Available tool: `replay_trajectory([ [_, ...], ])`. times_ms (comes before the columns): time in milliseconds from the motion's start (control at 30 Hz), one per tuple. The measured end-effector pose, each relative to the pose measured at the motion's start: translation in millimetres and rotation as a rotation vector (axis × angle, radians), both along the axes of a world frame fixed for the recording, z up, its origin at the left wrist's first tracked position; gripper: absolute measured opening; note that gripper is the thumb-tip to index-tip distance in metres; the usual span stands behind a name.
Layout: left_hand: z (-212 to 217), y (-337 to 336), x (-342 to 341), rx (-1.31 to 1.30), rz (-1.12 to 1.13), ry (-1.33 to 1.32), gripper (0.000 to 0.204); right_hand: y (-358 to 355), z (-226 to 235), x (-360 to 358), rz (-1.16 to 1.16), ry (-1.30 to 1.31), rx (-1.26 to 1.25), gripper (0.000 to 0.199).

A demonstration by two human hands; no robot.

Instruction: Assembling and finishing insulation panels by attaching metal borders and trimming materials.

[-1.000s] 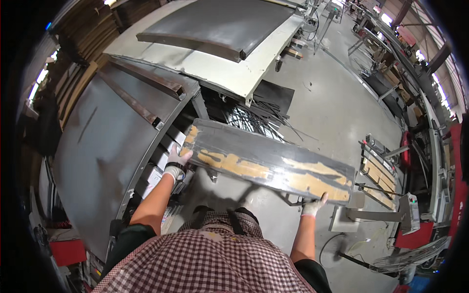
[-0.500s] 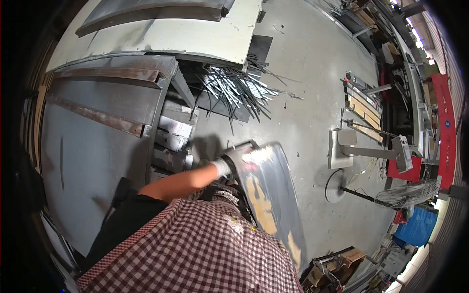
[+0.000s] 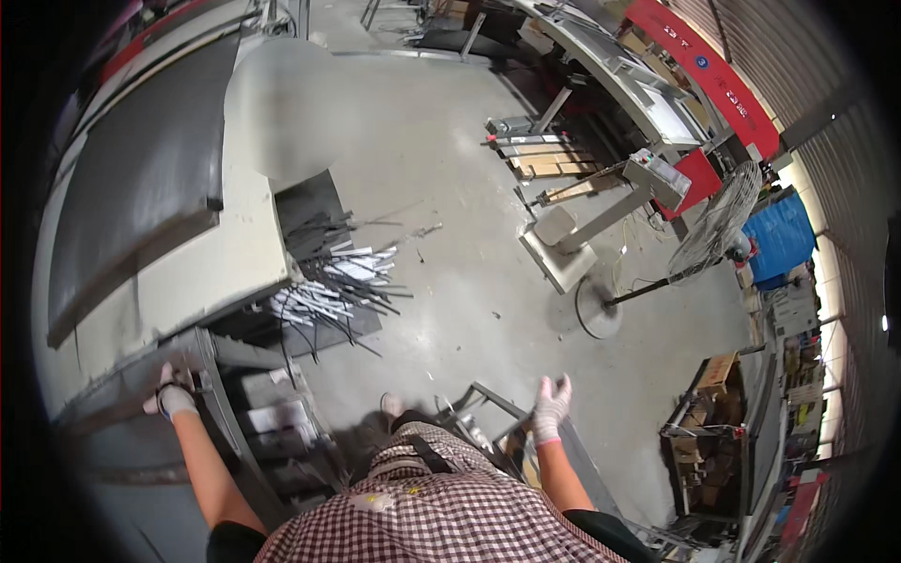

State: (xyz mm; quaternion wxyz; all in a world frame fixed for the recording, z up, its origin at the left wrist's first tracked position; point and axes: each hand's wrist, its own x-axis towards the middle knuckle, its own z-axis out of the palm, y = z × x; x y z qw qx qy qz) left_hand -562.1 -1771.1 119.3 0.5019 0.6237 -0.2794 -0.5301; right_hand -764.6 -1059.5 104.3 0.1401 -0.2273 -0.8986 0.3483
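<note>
— What took up the most room from where you stood?

— The big grey metal table [image 3: 141,291], no question. It filled the whole side to the person's left, with a dark sheet [image 3: 141,169] lying flat on its far part. Everything else I placed by that table.

— And out past it?

— Off the table's right edge, well apart across the bare concrete floor [image 3: 450,188], stood the red machine [image 3: 699,56] with a pedestal fan [image 3: 718,230] near it, and a blue bin beyond the fan. Much closer, spilling out from under the table's right edge, was a heap of thin metal strips [image 3: 324,281].

— The hands?

— Both gloved in white. The left hand [image 3: 169,394] was down on the table's near corner, fingers curled over the edge of it, gripping the metal. The right hand [image 3: 549,405] was well off to the right of the table, up in the air, fingers spread loose, holding nothing. Just below it leaned a metal frame [image 3: 493,403], close but not touching as far as I could see.

— Smallest thing?

— A shoe toe [image 3: 389,403] poking out, just right of the table's corner leg.
</note>
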Motion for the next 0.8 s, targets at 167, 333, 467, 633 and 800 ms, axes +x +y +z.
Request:
replay_trajectory([
  [167,25,36,-38,0.076,0.139,0.092,0.085,-138,7,-104,0.591,0.146,-0.185,0.044],
  [333,37,98,-103,0.016,-0.233,0.578,0.065,-323,69,-187,1.486,-0.427,-0.555,0.050],
  [467,95,194,-245,0.111,-0.491,0.956,0.071,-438,84,-251,1.891,-0.698,-0.983,0.080],
  [633,115,205,-341,-0.176,-0.788,0.757,0.068,-482,154,-378,2.117,-0.725,-0.772,0.061],
  [800,113,145,-432,-0.357,-0.591,0.651,0.067,-486,211,-549,2.330,-0.360,-0.615,0.060],
])
